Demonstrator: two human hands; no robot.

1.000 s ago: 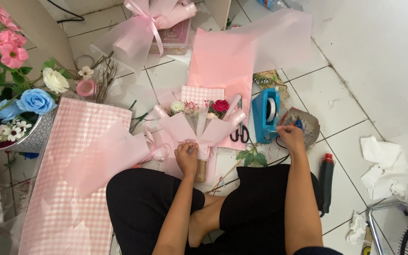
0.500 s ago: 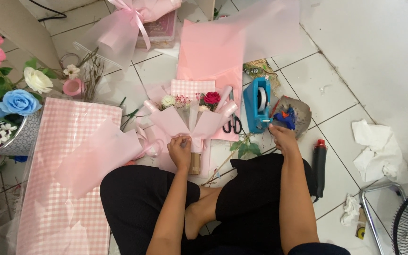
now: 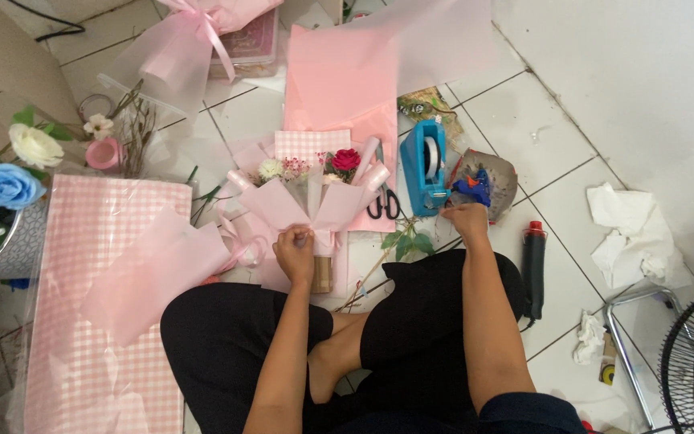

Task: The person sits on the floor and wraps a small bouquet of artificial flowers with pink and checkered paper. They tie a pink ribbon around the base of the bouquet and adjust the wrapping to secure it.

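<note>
Since the earlier frame, the right hand [image 3: 466,219] has drawn back from the blue glue gun [image 3: 473,186] toward the knee, fingers loosely curled, holding nothing visible. On the tiled floor [image 3: 524,112], the bouquet [image 3: 311,189] lies before the crossed legs, the left hand [image 3: 295,253] pinching its pink wrap at the neck. Scissors [image 3: 383,205] and a blue tape dispenser [image 3: 425,165] sit just right.

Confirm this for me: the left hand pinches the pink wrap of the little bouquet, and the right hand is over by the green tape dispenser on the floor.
One thing is wrong: the tape dispenser is blue, not green, as the head view shows. The rest holds: the left hand pinches the pink wrap of the little bouquet, and the right hand is by the dispenser on the floor.
</note>
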